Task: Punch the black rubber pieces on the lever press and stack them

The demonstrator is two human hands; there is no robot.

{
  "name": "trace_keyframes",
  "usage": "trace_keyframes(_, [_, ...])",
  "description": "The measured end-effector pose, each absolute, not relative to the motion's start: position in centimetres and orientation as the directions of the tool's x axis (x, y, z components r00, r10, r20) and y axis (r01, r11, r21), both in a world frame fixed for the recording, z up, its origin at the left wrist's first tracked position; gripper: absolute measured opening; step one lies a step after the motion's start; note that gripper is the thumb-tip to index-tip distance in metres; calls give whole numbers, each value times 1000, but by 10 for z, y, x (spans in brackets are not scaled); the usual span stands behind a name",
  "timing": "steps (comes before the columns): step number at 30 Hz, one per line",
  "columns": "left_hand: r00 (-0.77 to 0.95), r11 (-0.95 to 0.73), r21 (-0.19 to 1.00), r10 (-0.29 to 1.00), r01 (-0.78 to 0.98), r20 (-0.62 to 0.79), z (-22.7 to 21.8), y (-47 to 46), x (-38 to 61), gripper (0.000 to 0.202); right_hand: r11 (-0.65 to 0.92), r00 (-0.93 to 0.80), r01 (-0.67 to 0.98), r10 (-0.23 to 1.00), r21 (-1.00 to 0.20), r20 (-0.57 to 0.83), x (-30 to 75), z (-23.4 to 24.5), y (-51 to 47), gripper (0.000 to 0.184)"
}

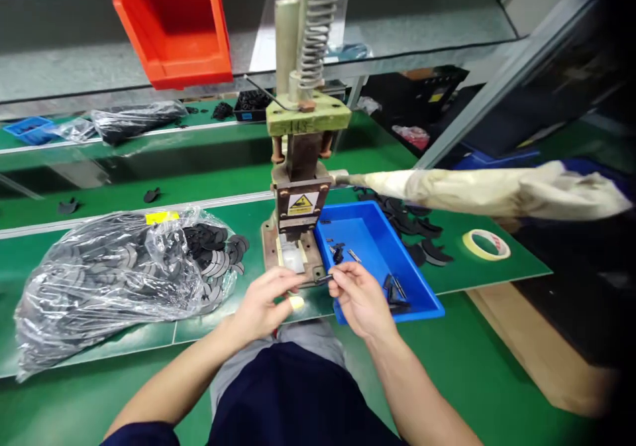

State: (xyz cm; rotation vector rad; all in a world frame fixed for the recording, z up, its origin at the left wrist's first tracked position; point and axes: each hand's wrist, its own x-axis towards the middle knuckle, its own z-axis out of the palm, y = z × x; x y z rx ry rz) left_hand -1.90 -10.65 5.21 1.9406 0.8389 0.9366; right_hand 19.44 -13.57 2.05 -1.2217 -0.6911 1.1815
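Note:
My left hand [263, 300] and my right hand [358, 298] meet in front of the base of a small hand press [301, 197]. Both pinch a thin dark metal piece [324, 278] between their fingertips, just over the press's base plate [271, 250]. My left thumb wears a pale finger cot. The right hand hovers over the near left corner of a blue tray [397, 250] that holds several small dark parts.
A clear plastic bag [114, 277] full of black crescent-shaped parts lies at the left. More black parts [417, 224] and a tape roll [485, 244] lie right of the tray. The press's cloth-wrapped lever [477, 191] reaches right. An orange bin [173, 25] hangs above.

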Motion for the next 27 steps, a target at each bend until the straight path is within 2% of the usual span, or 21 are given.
trace_keyframes(4, [529,-591,779,739,210,418,38,-114,-3,23,-132,225,-441,941,-888,-252,174,24,-138,40])
trace_keyframes(9, [541,-628,741,720,240,435,37,-107,-10,24,-162,152,-489,952,-857,-267,169,23,-144,38])
trace_keyframes(11, [508,-565,787,768,248,391,37,-107,-11,21,-156,130,-456,962,-876,-239,168,20,-146,35])
trace_keyframes(14, [388,-379,891,882,250,267,34,-108,-9,17,-113,114,-365,980,-924,-164,168,16,-150,33])
trace_keyframes(17, [349,-273,938,918,213,188,27,-110,-7,18,-31,139,-254,988,-967,-68,168,12,-154,29])
trace_keyframes(22, [363,-277,944,911,179,198,20,-113,-7,17,79,193,-90,979,-993,60,166,7,-157,17])
trace_keyframes(27, [379,-291,942,901,169,211,13,-115,-10,17,110,214,-14,971,-994,105,165,4,-159,12])
